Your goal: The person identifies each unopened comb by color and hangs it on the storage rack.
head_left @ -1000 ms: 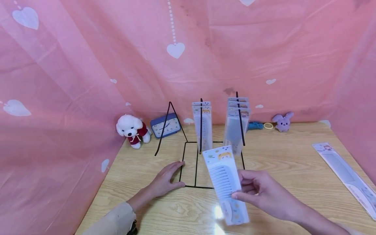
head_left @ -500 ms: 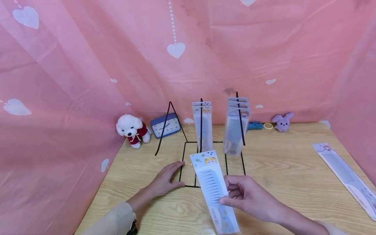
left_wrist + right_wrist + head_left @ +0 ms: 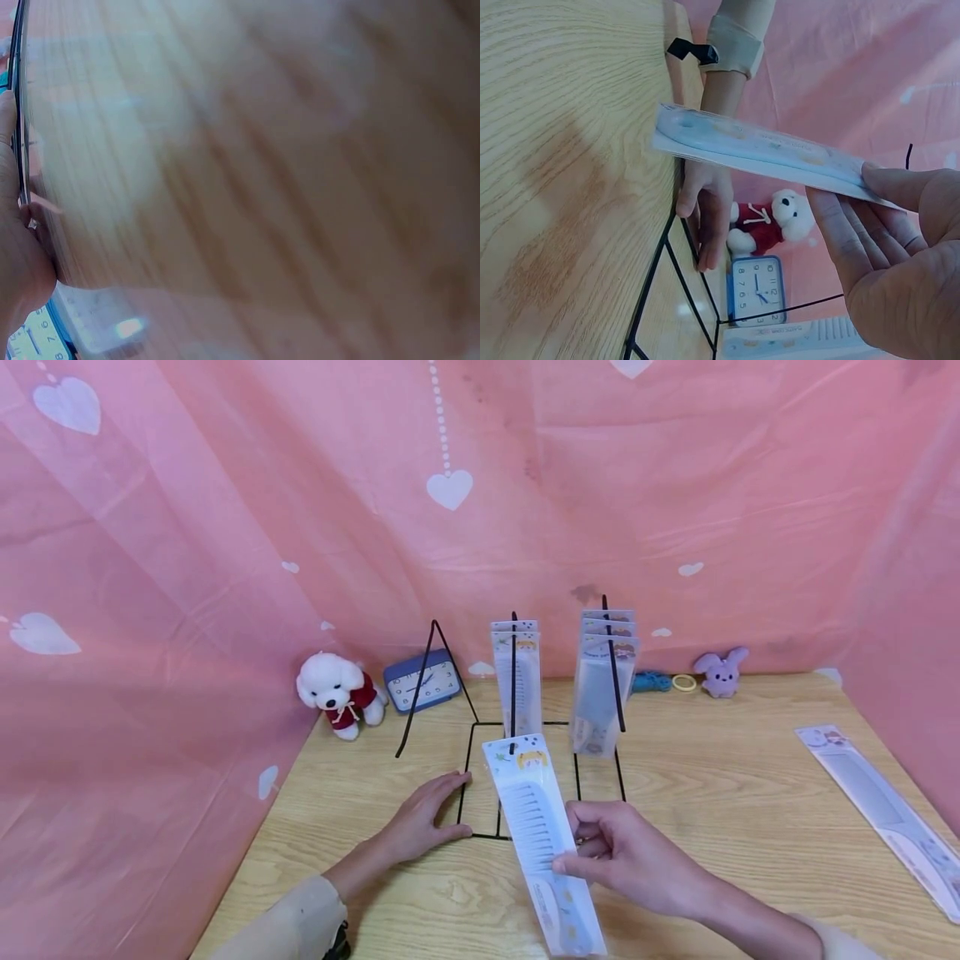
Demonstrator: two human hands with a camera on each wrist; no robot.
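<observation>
A person sits at a light wooden worktop (image 3: 750, 793) enclosed by pink cloth printed with white hearts. In the middle stands a black wire display rack (image 3: 517, 727) with three upright prongs. The middle and right prongs already carry hanging packaged combs; the left prong is bare.

The right hand (image 3: 630, 860) pinches a packaged comb (image 3: 542, 835) between thumb and fingers, gripping it about halfway down its right edge. The pack is a long card with a cartoon face at the top and a pale blue comb under clear plastic. It is held off the worktop, tilted, with its top end just in front of the tip of the middle prong. From the head view the hang hole seems to sit right at the prong tip, but whether it is already threaded on cannot be told.

The left hand (image 3: 423, 818) lies flat with its fingers relaxed, pressing on the front left corner of the rack's base.

The step in hand appears to be hanging this pack on the middle prong. The next move likely calls for lining the small hole up with the tip and sliding the card back along the wire while the base is kept from shifting.

Another packaged comb (image 3: 881, 814) lies flat near the right edge. A plush dog (image 3: 333, 692), a blue clock (image 3: 423, 682) and a purple bunny (image 3: 722, 671) sit along the back.
</observation>
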